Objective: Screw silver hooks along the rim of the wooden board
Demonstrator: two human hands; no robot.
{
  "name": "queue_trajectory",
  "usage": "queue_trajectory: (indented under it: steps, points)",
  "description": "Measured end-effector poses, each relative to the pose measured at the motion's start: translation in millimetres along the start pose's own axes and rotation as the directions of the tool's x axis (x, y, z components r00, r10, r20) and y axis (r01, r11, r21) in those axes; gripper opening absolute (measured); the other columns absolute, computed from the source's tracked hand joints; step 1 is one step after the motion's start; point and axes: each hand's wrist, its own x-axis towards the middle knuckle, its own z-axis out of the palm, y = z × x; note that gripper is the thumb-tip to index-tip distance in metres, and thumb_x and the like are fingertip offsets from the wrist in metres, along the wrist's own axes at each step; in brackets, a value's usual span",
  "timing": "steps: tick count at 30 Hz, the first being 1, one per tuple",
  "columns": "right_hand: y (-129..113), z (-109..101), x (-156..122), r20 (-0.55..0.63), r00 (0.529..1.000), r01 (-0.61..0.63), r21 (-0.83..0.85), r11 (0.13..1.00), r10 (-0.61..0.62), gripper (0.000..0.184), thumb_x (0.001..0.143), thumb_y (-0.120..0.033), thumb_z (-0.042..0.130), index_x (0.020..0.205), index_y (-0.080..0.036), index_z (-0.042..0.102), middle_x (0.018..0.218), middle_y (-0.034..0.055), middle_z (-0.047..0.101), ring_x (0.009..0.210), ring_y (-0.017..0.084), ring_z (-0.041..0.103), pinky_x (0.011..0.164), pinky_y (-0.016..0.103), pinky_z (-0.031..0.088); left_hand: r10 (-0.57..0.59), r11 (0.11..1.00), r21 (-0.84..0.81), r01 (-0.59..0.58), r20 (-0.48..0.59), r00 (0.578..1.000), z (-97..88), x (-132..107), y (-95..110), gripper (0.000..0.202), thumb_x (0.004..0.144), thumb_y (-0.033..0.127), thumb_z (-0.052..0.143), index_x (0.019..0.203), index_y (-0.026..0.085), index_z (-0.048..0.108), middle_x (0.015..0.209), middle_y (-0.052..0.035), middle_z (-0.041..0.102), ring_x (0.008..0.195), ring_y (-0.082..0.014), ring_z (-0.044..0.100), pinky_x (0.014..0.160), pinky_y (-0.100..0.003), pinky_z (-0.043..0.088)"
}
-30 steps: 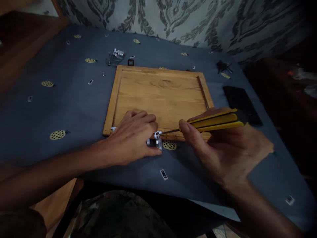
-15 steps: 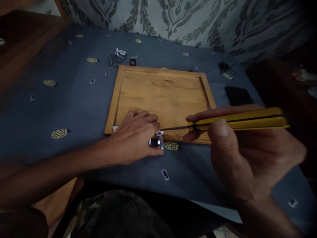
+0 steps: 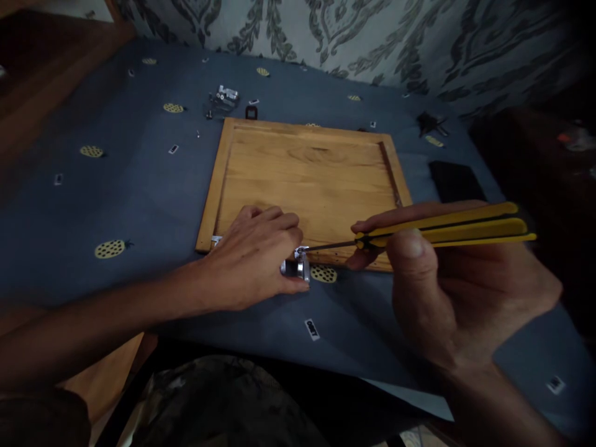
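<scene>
A wooden cabinet door [image 3: 307, 167] with a raised frame lies flat on the cloth-covered table. At its near edge, my left hand [image 3: 254, 261] is closed on a silver metal hinge [image 3: 302, 268], with the thumb below it and the fingers resting over the door. My right hand [image 3: 447, 285] grips a screwdriver [image 3: 447, 231] by its yellow and black handle. The blade points left and its tip meets the hinge by the left fingers. A second metal piece [image 3: 216, 239] shows on the door's edge beside the left wrist.
Beyond the door's far left corner lie another silver hinge [image 3: 227, 94] and a small dark square frame [image 3: 251, 112]. On the right are a black flat object [image 3: 456, 181] and a dark spiky item [image 3: 431, 124]. Patterned fabric [image 3: 335, 37] hangs behind the blue tablecloth [image 3: 139, 192].
The screwdriver handle has rolled in my right hand, and its tip sits slightly lower at the hinge. My left hand keeps its hold; the view has shifted slightly.
</scene>
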Motion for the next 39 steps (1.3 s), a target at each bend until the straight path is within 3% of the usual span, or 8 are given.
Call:
queue_trajectory:
  steps: [5,11,14,18,21,26,30,39]
  points:
    - [1.2,3.1,-1.9,0.011,1.000,-0.018,0.032,0.999,0.017,0.019,0.108,-0.045,0.074,0.099,-0.029,0.077,0.087,-0.0028,0.082,0.063,0.017,0.077,0.059,0.034,0.058,0.002,1.000,0.001,-0.002,0.021,1.000,-1.2,0.2,0.3,0.034,0.090,0.048,0.092,0.098,0.018,0.077,0.100,-0.0041,0.072,0.106,-0.0282,0.067,0.099,-0.043,0.046]
    - [-6.3,1.5,5.3,0.069,0.996,0.066,-0.033,0.997,-0.063,0.019,0.108,-0.042,0.074,0.094,-0.030,0.077,0.087,-0.0041,0.082,0.065,0.014,0.077,0.061,0.030,0.058,0.007,1.000,0.002,-0.007,0.014,1.000,-1.5,0.3,0.8,0.032,0.091,0.047,0.091,0.097,0.018,0.077,0.100,-0.0041,0.073,0.107,-0.0286,0.068,0.098,-0.043,0.046]
    - [-11.7,-5.3,14.2,0.170,0.983,0.068,0.037,0.997,-0.073,0.019,0.105,-0.031,0.079,0.086,-0.030,0.078,0.094,-0.0034,0.082,0.078,0.015,0.080,0.069,0.029,0.063,0.017,1.000,0.006,-0.017,-0.006,1.000,-0.1,0.2,0.2,0.033,0.091,0.048,0.091,0.094,0.019,0.076,0.101,-0.0041,0.073,0.105,-0.0283,0.068,0.095,-0.043,0.046]
    - [-10.5,-14.4,23.0,0.328,0.944,-0.044,0.201,0.979,-0.025,0.016,0.099,-0.017,0.082,0.096,-0.032,0.085,0.109,-0.0053,0.086,0.094,0.015,0.083,0.078,0.025,0.068,0.029,1.000,-0.009,-0.030,-0.032,0.999,2.1,-0.3,-1.0,0.033,0.090,0.047,0.092,0.092,0.019,0.075,0.100,-0.0037,0.074,0.103,-0.0278,0.068,0.093,-0.042,0.045]
    - [-5.1,-15.6,22.6,0.304,0.951,-0.016,0.219,0.976,-0.052,0.011,0.096,-0.021,0.087,0.096,-0.032,0.087,0.107,-0.0048,0.088,0.091,0.016,0.084,0.078,0.026,0.069,0.025,1.000,-0.015,-0.025,-0.028,0.999,2.5,-0.8,-1.1,0.033,0.089,0.047,0.093,0.091,0.019,0.075,0.099,-0.0032,0.073,0.102,-0.0275,0.068,0.093,-0.042,0.045]
    - [-2.3,-10.9,15.7,0.226,0.969,0.089,0.055,0.995,-0.099,0.003,0.099,-0.030,0.086,0.099,-0.032,0.085,0.104,-0.0022,0.088,0.087,0.021,0.084,0.076,0.035,0.065,0.010,1.000,-0.013,-0.010,-0.007,1.000,1.1,-0.7,0.1,0.032,0.090,0.047,0.092,0.097,0.019,0.078,0.101,-0.0040,0.074,0.105,-0.0286,0.068,0.096,-0.043,0.045]
    - [-4.9,-7.5,13.0,0.229,0.965,0.138,-0.034,0.990,-0.127,0.006,0.103,-0.028,0.080,0.101,-0.034,0.081,0.093,-0.0019,0.084,0.082,0.023,0.082,0.073,0.038,0.062,-0.008,1.000,-0.015,0.008,0.028,1.000,-0.1,0.0,1.0,0.033,0.090,0.047,0.092,0.102,0.019,0.080,0.103,-0.0044,0.074,0.108,-0.0294,0.067,0.098,-0.044,0.045]
    - [-3.4,0.0,17.4,0.208,0.964,0.175,-0.018,0.984,-0.168,0.015,0.103,-0.036,0.080,0.090,-0.031,0.074,0.078,-0.0023,0.077,0.067,0.023,0.075,0.059,0.037,0.054,0.010,1.000,-0.005,-0.010,0.000,1.000,-0.1,0.0,0.6,0.031,0.091,0.047,0.090,0.099,0.019,0.079,0.101,-0.0045,0.073,0.106,-0.0290,0.067,0.098,-0.044,0.046]
